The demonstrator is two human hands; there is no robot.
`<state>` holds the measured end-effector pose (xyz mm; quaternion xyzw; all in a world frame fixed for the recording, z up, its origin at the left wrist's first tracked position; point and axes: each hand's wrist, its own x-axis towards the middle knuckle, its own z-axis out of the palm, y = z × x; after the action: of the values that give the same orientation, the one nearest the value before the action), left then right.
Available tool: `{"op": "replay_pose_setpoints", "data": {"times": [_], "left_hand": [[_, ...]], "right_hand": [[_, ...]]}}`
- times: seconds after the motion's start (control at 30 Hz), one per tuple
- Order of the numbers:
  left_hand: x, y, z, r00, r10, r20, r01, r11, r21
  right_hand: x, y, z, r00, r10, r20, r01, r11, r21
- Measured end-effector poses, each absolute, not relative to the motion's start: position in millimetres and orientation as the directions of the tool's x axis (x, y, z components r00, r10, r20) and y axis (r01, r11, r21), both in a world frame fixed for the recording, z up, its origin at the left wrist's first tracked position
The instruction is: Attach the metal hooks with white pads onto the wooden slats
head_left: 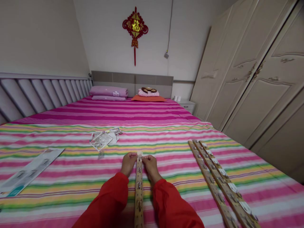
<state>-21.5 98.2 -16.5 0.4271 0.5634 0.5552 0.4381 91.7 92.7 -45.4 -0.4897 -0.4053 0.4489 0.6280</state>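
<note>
A long wooden strip (139, 193) with small metal fittings lies lengthwise on the striped bed between my red-sleeved arms. My left hand (128, 163) and my right hand (150, 165) meet at its far end, fingers pinched on a small white piece (139, 154) at the strip's tip. Both hands are closed there, one on each side of the strip.
Three more wooden strips (220, 182) with white pads lie to the right. Clear plastic packets (104, 139) sit ahead left, a long printed package (28, 172) at far left. Pillows (108, 91) lie by the headboard; a wardrobe (256, 79) stands right.
</note>
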Motion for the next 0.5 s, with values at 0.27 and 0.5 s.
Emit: {"op": "replay_pose_setpoints", "data": {"times": [0.27, 0.5], "left_hand": [[-23, 101, -26, -0.262, 0.965, -0.010, 0.020, 0.016, 1.000], [-23, 100, -31, -0.267, 0.963, -0.029, 0.042, 0.042, 0.998]], "right_hand": [[91, 94, -50, 0.270, 0.962, 0.034, -0.152, 0.078, -0.985], [90, 93, -51, 0.283, 0.959, 0.024, -0.102, 0.055, -0.993]]}}
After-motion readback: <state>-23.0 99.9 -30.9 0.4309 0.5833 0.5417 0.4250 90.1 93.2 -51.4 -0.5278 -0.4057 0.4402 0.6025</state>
